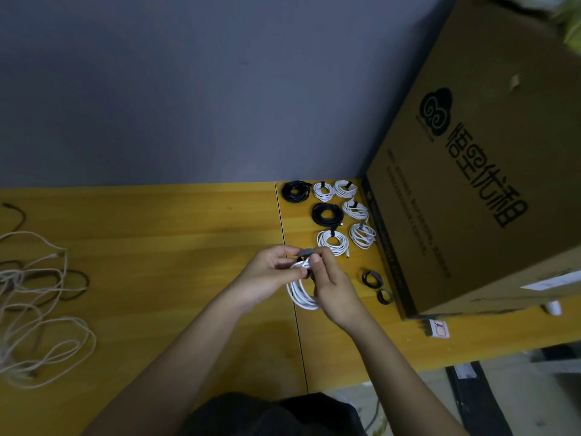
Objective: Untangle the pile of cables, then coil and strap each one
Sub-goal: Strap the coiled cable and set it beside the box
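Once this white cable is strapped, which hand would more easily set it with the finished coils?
Probably the right hand: the finished coils lie on its side, by the cardboard box. The left hand would have to cross over; the white coil hangs between both.

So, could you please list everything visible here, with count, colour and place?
strapped white coils: five, white, far right of the table by the box
strapped black coils: two, black, among the white ones
white coil in hand: one, white, centre
grey strap: one, grey, on top of that coil
loose straps: two, dark, beside the box
tangled cables: pile, white and black, left
cardboard box: one, brown, right
table: one, yellow wood
hands: left and right, both holding the coil and strap
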